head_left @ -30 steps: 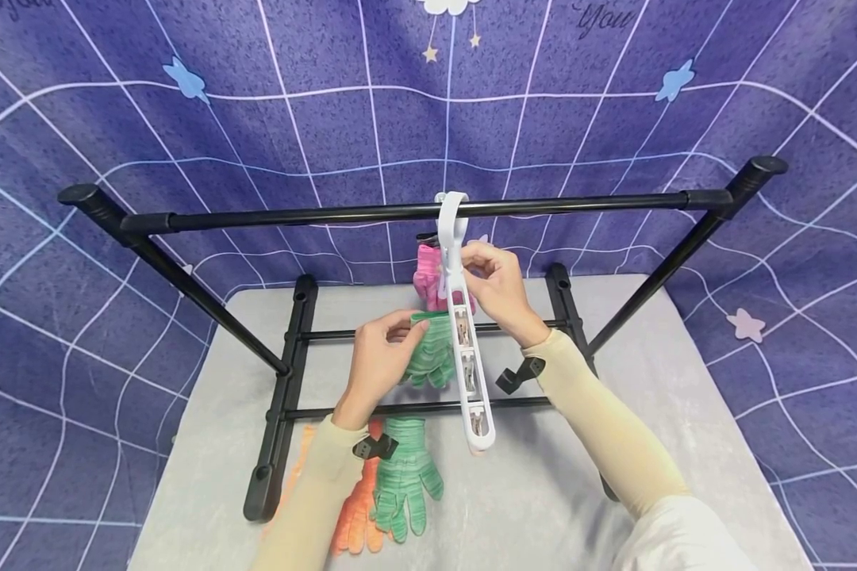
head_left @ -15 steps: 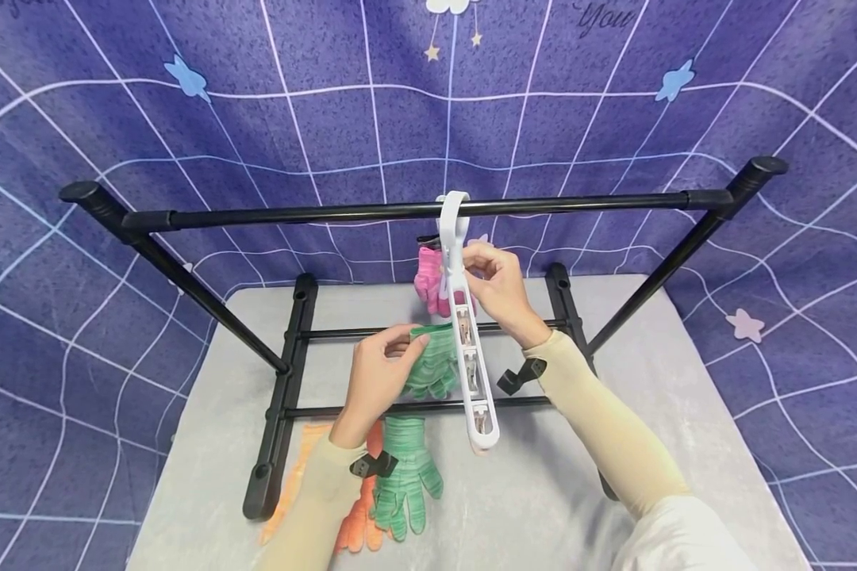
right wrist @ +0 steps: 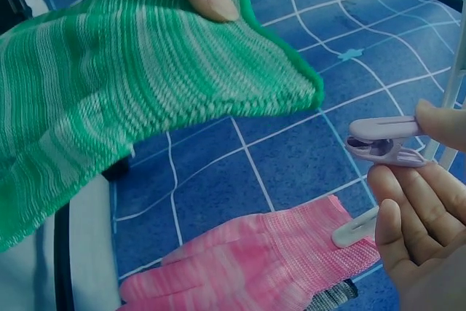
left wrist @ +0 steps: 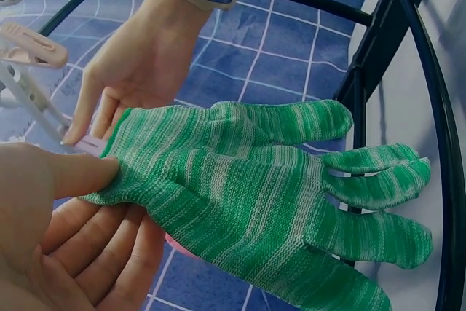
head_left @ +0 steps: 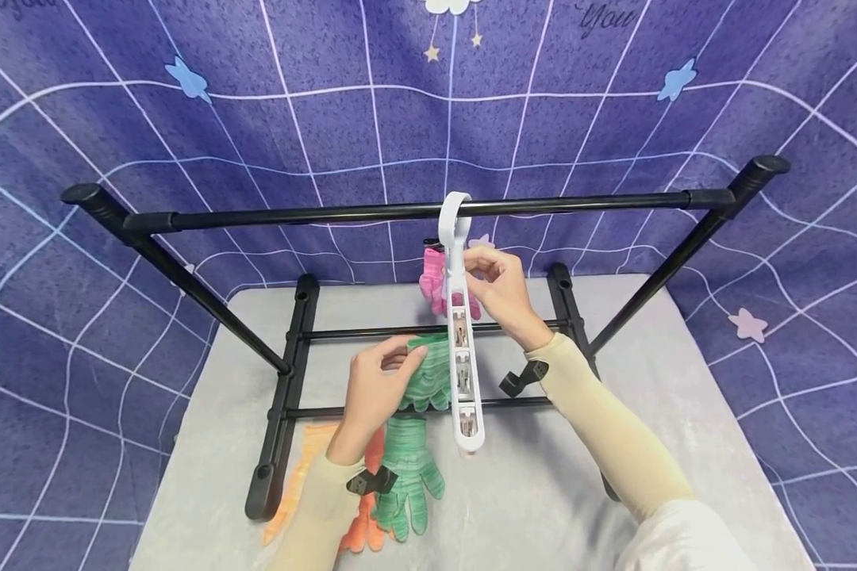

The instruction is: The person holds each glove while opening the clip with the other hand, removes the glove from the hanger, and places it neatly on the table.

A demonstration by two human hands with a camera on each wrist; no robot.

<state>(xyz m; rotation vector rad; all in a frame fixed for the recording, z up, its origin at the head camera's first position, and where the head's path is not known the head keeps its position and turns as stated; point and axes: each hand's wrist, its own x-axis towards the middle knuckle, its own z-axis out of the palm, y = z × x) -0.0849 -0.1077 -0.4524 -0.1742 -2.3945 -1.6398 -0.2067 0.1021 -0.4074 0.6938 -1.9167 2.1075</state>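
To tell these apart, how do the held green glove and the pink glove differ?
The held green glove is streaked white; the pink glove, paler pink. The left hand pinches the green glove; a pale clip grips the pink glove. Both look knitted.

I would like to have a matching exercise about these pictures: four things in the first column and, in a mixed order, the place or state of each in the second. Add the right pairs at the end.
Things:
1. white hanger
2. lilac clip
3. raised green glove
4. pink glove

Places and states:
A. pinched at the cuff by the left hand
B. hooked over the black top bar
C. caught at the cuff in a pale clip
D. held between the right hand's thumb and fingers

Right pairs: 1-B, 2-D, 3-A, 4-C
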